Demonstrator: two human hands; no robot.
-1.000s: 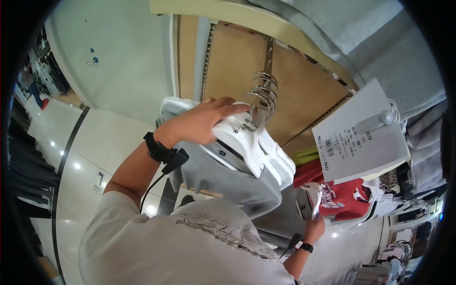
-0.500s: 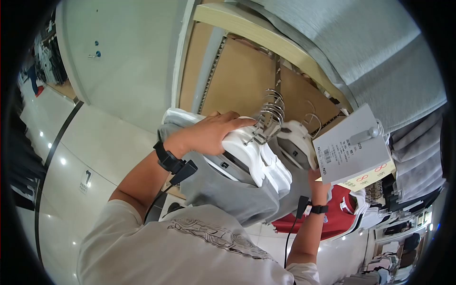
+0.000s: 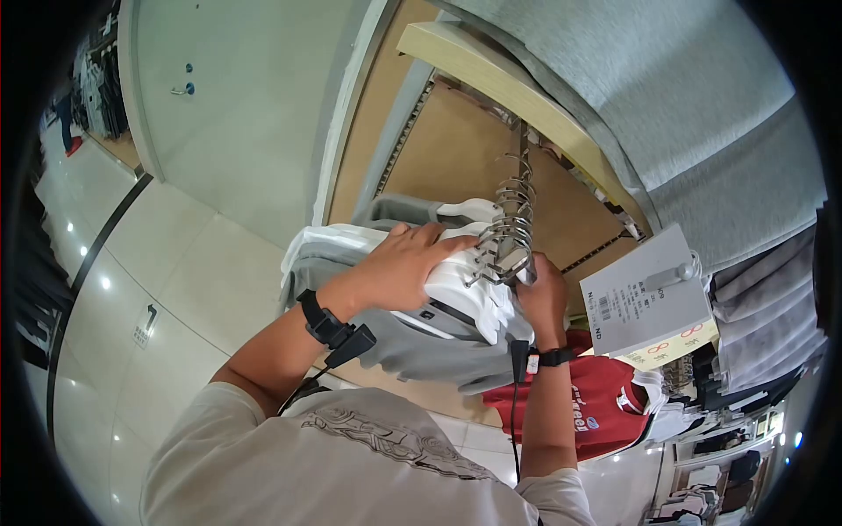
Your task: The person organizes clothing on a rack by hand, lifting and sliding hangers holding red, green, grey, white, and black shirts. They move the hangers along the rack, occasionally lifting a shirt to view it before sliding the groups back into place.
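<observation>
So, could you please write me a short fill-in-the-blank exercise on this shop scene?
1. The left hand lies on white ____ with metal hooks.
2. The shirt with white lettering, lower in the picture than the right hand, is coloured ____.
3. The small dark arrow is marked on the ____.
4. The metal handle at upper left is fixed to a ____.

Missing words: hangers; red; floor; door.
</observation>
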